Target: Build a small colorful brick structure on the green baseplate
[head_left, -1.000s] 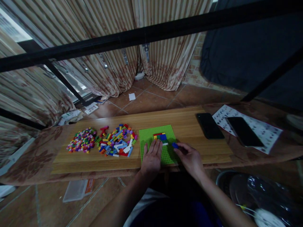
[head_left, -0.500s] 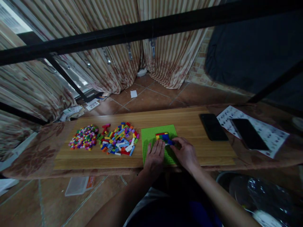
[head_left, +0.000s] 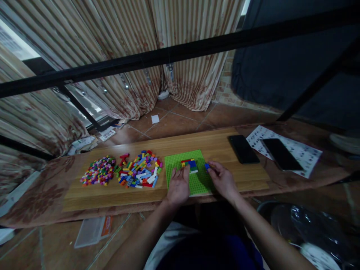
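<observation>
A green studded baseplate (head_left: 200, 183) lies on the wooden board, bearing a small flat build of red, yellow, blue and white bricks (head_left: 192, 165). My left hand (head_left: 179, 186) rests on the plate with its fingers extended, fingertips at the lower left edge of the build. Between the thumb and fingers of my right hand (head_left: 223, 180) is a blue brick (head_left: 207, 166), held just right of the build and apart from it.
Left of the plate lie a pile of mixed bricks (head_left: 140, 172) and a heap of tiny colourful pieces (head_left: 98, 170). A black phone (head_left: 243, 149) is on the board's right; another phone (head_left: 282, 154) lies on a printed sheet (head_left: 308, 152). A black bar (head_left: 197, 52) crosses beyond.
My right hand has moved away from the build to the right with the blue brick, uncovering the build's right side. My left hand has slid slightly down off it. The camera view has shifted.
</observation>
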